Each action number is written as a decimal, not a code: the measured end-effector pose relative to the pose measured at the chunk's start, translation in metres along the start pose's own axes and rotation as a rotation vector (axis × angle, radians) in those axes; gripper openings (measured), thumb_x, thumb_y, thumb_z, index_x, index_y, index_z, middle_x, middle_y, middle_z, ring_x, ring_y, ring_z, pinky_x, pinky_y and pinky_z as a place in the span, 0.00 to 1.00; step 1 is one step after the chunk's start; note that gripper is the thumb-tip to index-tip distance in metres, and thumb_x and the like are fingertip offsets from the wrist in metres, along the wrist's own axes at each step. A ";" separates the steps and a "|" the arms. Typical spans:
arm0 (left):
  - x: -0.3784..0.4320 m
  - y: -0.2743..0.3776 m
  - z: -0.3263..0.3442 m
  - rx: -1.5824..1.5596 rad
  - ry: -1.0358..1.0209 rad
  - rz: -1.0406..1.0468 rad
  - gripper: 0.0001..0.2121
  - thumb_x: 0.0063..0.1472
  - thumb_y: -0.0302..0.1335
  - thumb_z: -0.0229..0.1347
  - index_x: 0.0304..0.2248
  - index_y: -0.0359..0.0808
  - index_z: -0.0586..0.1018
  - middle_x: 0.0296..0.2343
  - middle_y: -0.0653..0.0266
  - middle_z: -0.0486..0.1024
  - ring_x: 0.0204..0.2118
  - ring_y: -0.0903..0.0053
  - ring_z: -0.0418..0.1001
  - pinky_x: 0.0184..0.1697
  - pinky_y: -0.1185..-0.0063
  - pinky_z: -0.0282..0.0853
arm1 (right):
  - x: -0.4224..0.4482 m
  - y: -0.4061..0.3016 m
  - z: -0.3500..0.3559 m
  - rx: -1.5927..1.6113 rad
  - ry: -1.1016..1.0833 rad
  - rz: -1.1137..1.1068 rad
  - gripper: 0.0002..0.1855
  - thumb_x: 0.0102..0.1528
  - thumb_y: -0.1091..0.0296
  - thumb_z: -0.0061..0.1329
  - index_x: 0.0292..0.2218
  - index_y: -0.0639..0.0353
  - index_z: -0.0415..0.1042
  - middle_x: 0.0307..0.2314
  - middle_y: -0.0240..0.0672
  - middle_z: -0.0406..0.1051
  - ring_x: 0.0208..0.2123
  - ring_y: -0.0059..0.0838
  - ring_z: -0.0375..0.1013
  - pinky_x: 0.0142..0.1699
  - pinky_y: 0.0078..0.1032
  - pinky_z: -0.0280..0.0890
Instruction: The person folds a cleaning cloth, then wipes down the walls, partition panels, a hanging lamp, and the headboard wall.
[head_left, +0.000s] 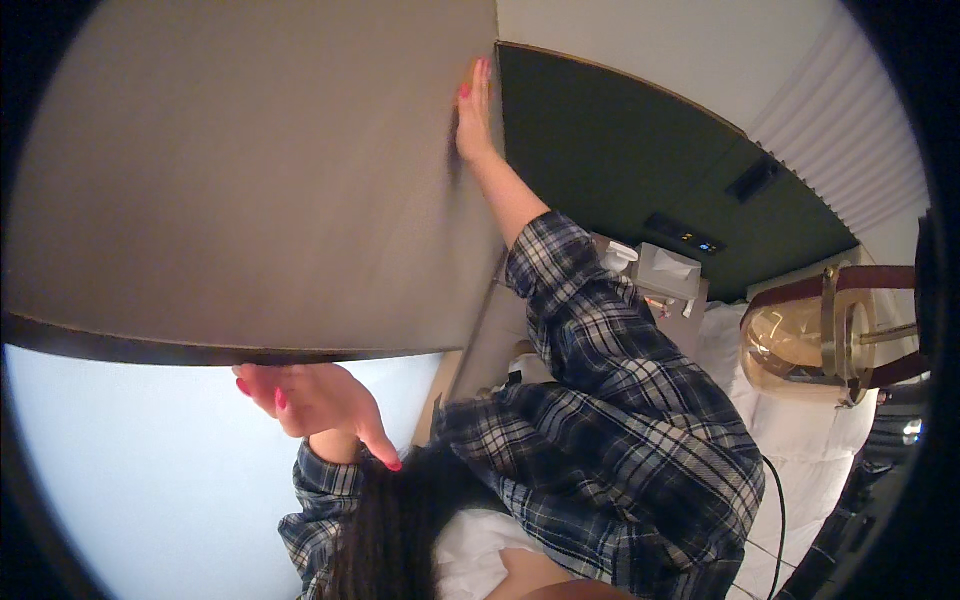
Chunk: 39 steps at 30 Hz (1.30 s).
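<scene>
A large flat grey-brown panel (247, 172) fills the upper left of the head view. My right hand (474, 112) reaches up to its right margin, by the corner with a dark green wall panel (600, 142). Its fingers are stretched out, the hand lies edge-on against the surface, and the palm is hidden. Below, my left hand (322, 401) is raised to the dark lower edge (187, 351) of the grey-brown panel. Its thumb stands apart from the fingers, and nothing shows in it. Whether the fingertips touch that edge is unclear. Both arms wear plaid sleeves (622, 322).
A pale, bright surface (150, 450) lies under the panel's edge. To the right, a bedside table (686, 326) bears a tissue box (667, 274) and small items. Beyond are a lit control plate (686, 234), a white bed (795, 435) and an amber glass lamp (787, 337). A black cable (781, 510) hangs nearby.
</scene>
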<state>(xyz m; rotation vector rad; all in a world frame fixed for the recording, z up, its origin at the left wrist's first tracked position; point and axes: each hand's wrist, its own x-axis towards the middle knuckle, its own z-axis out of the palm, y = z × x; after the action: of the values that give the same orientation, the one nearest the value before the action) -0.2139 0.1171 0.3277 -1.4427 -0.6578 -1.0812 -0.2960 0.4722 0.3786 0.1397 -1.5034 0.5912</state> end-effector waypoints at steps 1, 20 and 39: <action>0.000 -0.002 0.005 -0.016 0.018 -0.004 0.49 0.45 0.67 0.46 0.56 0.36 0.55 0.58 0.43 0.39 0.62 0.54 0.37 0.63 0.58 0.33 | 0.005 0.005 -0.002 0.059 0.017 0.123 0.33 0.61 0.56 0.28 0.62 0.57 0.35 0.62 0.44 0.32 0.64 0.42 0.31 0.64 0.38 0.26; -0.003 -0.026 0.023 0.165 0.042 -0.179 0.37 0.55 0.61 0.38 0.54 0.38 0.59 0.52 0.50 0.60 0.57 0.53 0.54 0.61 0.54 0.37 | -0.181 -0.092 0.027 1.264 -0.127 1.252 0.20 0.63 0.66 0.31 0.55 0.56 0.54 0.50 0.39 0.60 0.53 0.31 0.60 0.57 0.31 0.56; 0.162 0.125 0.080 -1.732 -0.103 -1.179 0.09 0.66 0.35 0.41 0.39 0.39 0.64 0.24 0.70 0.79 0.43 0.74 0.68 0.59 0.62 0.41 | -0.270 -0.064 -0.242 1.075 0.291 1.648 0.20 0.54 0.78 0.40 0.49 0.63 0.59 0.44 0.47 0.66 0.46 0.46 0.68 0.50 0.44 0.64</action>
<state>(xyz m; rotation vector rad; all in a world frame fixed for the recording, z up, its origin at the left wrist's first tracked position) -0.0175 0.1421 0.4232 -2.5751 -0.5752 -2.9337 -0.0402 0.4491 0.1156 -0.4177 -0.5604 2.5511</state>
